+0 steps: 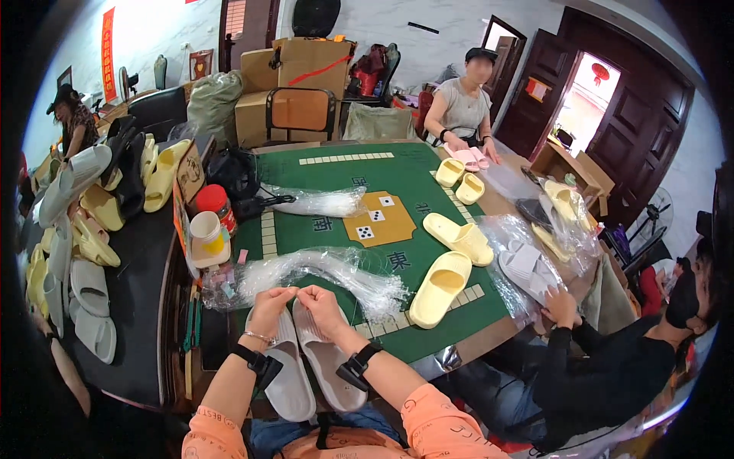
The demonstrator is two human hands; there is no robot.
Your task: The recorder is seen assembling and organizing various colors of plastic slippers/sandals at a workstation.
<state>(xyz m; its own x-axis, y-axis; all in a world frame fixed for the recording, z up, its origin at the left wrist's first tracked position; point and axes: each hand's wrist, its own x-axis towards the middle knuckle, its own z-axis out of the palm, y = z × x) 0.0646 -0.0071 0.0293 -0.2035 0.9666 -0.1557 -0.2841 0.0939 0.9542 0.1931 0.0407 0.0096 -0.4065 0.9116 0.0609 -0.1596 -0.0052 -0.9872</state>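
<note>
My left hand (pixel 267 314) and my right hand (pixel 321 310) meet fingertip to fingertip, both closed in a pinch. Whatever they pinch is too fine to make out. Beneath them, a pair of grey slide slippers lies side by side at the near table edge: a left slipper (pixel 289 382) and a right slipper (pixel 333 376), toe ends partly covered by my hands. Just beyond my fingers spreads a bundle of thin clear plastic strands (pixel 382 287). To the right sits a pair of pale yellow slippers (pixel 441 289).
Another strand bundle (pixel 329 202) lies farther back, near a white cup (pixel 208 231) and a red-lidded jar (pixel 214 200). Slippers crowd the black table (pixel 145 336) at left. A co-worker in black (pixel 612 367) handles grey slippers at right; another person (pixel 466 107) sits across with pink ones.
</note>
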